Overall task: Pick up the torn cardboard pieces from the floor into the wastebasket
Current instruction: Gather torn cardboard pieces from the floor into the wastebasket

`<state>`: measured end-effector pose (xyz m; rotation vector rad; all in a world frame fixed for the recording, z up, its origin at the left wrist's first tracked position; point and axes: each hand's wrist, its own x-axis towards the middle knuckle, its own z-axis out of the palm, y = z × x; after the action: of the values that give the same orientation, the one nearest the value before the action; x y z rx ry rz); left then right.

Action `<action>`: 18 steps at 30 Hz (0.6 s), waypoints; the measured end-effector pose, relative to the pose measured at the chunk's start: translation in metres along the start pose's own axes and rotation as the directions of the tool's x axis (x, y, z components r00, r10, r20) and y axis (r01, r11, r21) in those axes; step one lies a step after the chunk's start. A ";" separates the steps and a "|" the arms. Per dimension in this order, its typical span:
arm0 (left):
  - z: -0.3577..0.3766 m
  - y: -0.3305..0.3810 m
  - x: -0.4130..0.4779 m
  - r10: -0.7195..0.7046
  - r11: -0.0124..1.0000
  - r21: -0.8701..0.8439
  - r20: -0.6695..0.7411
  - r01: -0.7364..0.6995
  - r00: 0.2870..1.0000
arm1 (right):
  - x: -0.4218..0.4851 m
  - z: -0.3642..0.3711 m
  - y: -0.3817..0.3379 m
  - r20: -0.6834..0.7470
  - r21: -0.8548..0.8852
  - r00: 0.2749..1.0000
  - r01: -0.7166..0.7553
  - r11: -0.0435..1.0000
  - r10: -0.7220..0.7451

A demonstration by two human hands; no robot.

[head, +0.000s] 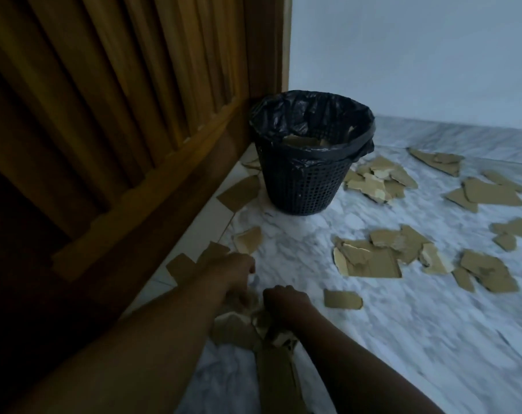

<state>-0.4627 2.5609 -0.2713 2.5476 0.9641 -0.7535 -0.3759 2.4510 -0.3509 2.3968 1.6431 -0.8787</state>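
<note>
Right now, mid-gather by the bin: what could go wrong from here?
1. The pile at the left hand and right hand is loose scraps; some may drop on the way to the wastebasket.
2. Pieces close to the wooden panel, like the scrap beside the wastebasket, are easily missed.

The white marbled floor (403, 339) bears a black mesh wastebasket (307, 180), which stands upright close to the slatted wooden panel (152, 180). Scattered across the floor lie torn cardboard pieces (370, 261): heaps to the basket's right, a single scrap (342, 298) apart, and others along the panel's foot.
</note>
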 end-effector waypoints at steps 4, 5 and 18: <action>0.069 -0.007 -0.020 0.059 0.998 0.030 -0.040 -0.058 0.997 | -0.001 -0.006 0.014 -0.004 0.087 0.999 -0.042 0.995 0.043; 0.077 -0.013 -0.023 0.071 0.997 0.003 -0.076 -0.071 0.995 | -0.002 -0.011 0.020 -0.049 0.172 0.998 -0.033 0.985 0.042; 0.082 -0.020 0.008 0.003 1.000 0.000 -0.173 -0.003 0.985 | -0.056 -0.035 0.039 0.078 0.570 0.990 -0.138 0.810 0.113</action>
<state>-0.5009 2.5426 -0.3443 2.6483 1.0123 -0.5374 -0.3420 2.4031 -0.3025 2.7849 1.3086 -1.5757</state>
